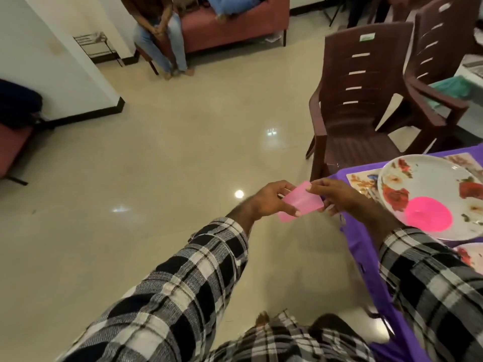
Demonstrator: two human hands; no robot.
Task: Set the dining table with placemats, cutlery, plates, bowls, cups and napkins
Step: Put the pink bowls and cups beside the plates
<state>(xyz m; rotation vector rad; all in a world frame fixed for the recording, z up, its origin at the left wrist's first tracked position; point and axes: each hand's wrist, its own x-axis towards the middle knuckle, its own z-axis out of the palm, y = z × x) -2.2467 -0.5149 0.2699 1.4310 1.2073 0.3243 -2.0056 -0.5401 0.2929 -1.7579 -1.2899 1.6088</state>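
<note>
1. No writing can be read anywhere; the one label in sight, a small white-and-green sticker on the back of the brown plastic chair (358,82) beyond the right hand, is too blurred to make out.
2. The left hand (266,202) grips the pink napkin (300,205), thumb on top near its lower edge and fingers curled round its far left side.
3. The napkin is a flat, folded, pale pink rectangle with a slight sheen, held tilted between the two hands above the floor (156,165), just left of the table's corner.
4. The right hand (337,195) pinches the napkin's upper right corner with its fingertips, and its other fingers are curled beneath.
5. Both arms wear black-and-white checked sleeves (183,283).
6. Right of the right hand, the table (366,244) is covered in a purple cloth, and on it lies a floral placemat (362,182).
7. On the placemat sits a white plate (418,176) printed with red roses.
8. A bright pink bowl (428,214) rests on the plate's near side, close to the right wrist.
9. Another rose-printed plate (470,254) shows partly at the frame edge, beside the right sleeve.
</note>
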